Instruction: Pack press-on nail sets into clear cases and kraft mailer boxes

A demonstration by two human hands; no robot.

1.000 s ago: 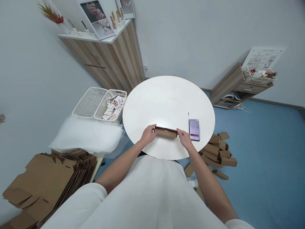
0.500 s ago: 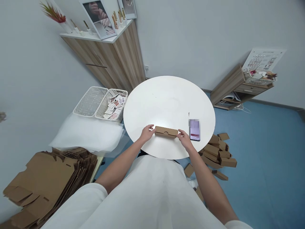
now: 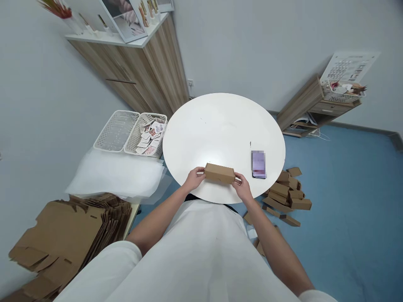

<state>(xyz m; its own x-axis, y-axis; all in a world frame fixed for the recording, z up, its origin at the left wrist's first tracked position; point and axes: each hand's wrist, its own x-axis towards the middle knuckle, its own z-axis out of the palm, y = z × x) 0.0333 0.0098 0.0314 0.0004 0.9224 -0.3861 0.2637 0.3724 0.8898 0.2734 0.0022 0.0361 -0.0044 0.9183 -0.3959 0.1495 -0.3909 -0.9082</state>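
Observation:
A closed brown cardboard box, long and narrow, is held at the near side of the round white table. My left hand grips its left end, fingers at the end face. At the opposite end my right hand is closed on the box, thumb and fingers at the corner. The broad top face points up toward me, and its thumb notch shows faintly at the front edge. A phone lies on the table to the right of my right hand.
Flattened cardboard boxes are stacked at lower left, near white foam sheets. White baskets hold cards and clear items. Folded boxes lie heaped on the blue floor at right. A wood cabinet and a small shelf stand behind.
The box has tilted, so more of its broad top face shows and its front notch is less visible. Both hands have kept hold of its ends. The camera view has shifted slightly.

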